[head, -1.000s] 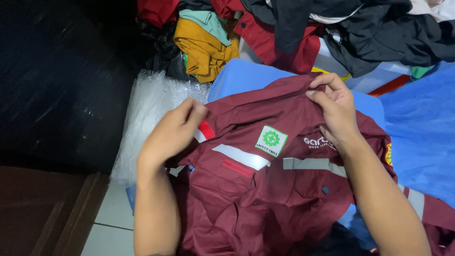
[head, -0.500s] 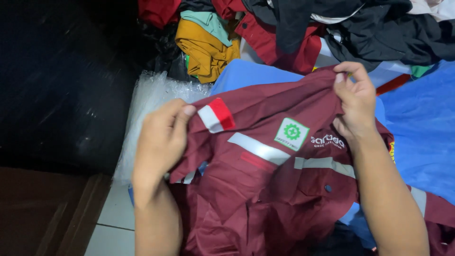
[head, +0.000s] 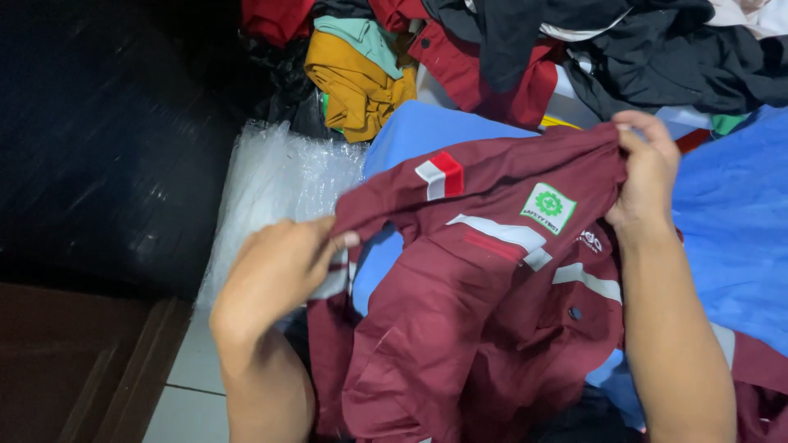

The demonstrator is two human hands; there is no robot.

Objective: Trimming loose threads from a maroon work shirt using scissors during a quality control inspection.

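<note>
Gripping maroon shirt (head: 484, 328), both hands (head: 279, 267); green square patch (head: 548, 207).

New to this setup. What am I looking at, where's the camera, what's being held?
There is no machine: a person works with bare hands, filmed by a camera on their head looking down. The left hand and right hand each pinch an edge of a maroon work shirt with pale reflective stripes, a green square badge and a red-and-white patch. Under it lies blue fabric. Beyond is a pile of clothes, including a mustard garment. Left lies clear plastic wrap on a tiled floor.
</note>
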